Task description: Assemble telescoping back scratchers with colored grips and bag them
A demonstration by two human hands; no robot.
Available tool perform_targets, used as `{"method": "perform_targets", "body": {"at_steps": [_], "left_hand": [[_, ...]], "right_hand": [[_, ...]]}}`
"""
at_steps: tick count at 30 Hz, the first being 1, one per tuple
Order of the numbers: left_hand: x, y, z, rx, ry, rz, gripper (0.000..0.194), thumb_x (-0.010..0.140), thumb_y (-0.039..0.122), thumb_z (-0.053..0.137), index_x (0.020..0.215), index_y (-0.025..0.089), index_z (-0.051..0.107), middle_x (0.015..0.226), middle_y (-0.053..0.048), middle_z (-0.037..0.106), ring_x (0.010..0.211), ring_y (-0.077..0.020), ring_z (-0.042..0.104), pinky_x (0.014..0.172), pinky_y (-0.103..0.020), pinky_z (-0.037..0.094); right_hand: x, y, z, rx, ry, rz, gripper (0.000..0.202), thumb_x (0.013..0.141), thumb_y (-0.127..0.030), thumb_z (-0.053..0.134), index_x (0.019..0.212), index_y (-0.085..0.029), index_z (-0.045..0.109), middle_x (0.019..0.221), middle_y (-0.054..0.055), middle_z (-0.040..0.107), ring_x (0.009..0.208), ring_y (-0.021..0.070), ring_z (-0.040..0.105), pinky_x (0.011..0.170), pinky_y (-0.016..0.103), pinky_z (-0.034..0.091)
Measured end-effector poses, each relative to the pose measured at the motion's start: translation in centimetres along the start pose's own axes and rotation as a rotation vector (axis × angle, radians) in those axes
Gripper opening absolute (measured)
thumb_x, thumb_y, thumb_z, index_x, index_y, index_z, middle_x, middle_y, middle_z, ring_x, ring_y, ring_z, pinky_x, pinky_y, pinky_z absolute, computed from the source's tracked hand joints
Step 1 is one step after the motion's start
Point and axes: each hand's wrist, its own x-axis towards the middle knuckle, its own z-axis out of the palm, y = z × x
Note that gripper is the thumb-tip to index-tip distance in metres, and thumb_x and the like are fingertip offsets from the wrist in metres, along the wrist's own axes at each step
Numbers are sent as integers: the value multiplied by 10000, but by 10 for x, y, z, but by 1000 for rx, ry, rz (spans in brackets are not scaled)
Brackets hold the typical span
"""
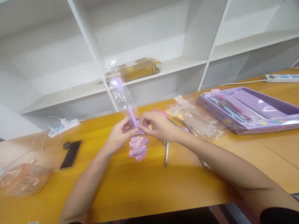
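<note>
A purple back scratcher with a hand-shaped head stands tilted upright inside a clear plastic bag. My left hand pinches the lower end of the bag from the left. My right hand is closed on the same lower end, its fingertips close to my left thumb. Just below my hands a small pile of pink cards lies on the table. Behind and under my right hand are more scratchers with pink and yellow heads, partly hidden, and their metal rods.
Clear plastic bags lie right of my hands, beside a purple box holding wrapped items. On the left are a black phone, an orange transparent container and a power strip. A brown package rests on the shelf behind.
</note>
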Motion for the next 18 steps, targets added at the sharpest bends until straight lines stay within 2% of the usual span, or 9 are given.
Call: {"method": "perform_targets", "body": {"at_steps": [4, 8, 13, 16, 18], "left_hand": [[0, 0, -2, 14, 1, 11, 492, 846, 349, 883, 1300, 208, 755, 1246, -122, 784, 1134, -277, 750, 996, -376, 612], [-1, 3, -3, 17, -8, 17, 464, 846, 352, 881, 1273, 203, 782, 1199, -120, 800, 1084, -262, 765, 994, -374, 615], [-5, 9, -3, 55, -33, 24, 439, 847, 381, 875, 1235, 189, 799, 1196, -129, 800, 1071, -275, 768, 957, -378, 624], [-7, 13, -4, 117, -50, 60, 400, 887, 404, 840, 1223, 190, 800, 1182, -121, 804, 1024, -255, 769, 897, -331, 617], [-9, 16, -6, 158, -63, 86, 356, 930, 428, 795, 1180, 176, 810, 1144, -120, 811, 995, -246, 772, 870, -308, 608]], "right_hand": [[0, -1, 1, 13, 21, 32, 144, 960, -274, 674, 889, -231, 556, 826, -6, 608, 748, 148, 557, 718, 298, 434], [0, -2, 0, 62, 53, 137, 268, 937, -374, 748, 976, -236, 522, 878, 5, 622, 753, 150, 557, 690, 292, 434], [2, -6, -2, 245, -165, 193, 396, 1031, -548, 609, 827, -209, 592, 809, 9, 650, 735, 147, 562, 689, 299, 428], [3, -10, -1, 354, -214, 204, 487, 1025, -643, 583, 884, -189, 690, 831, 14, 678, 746, 146, 576, 684, 291, 425], [3, -10, 0, 381, -242, 228, 508, 1013, -664, 598, 882, -186, 710, 763, -4, 635, 694, 132, 544, 643, 281, 401]]}}
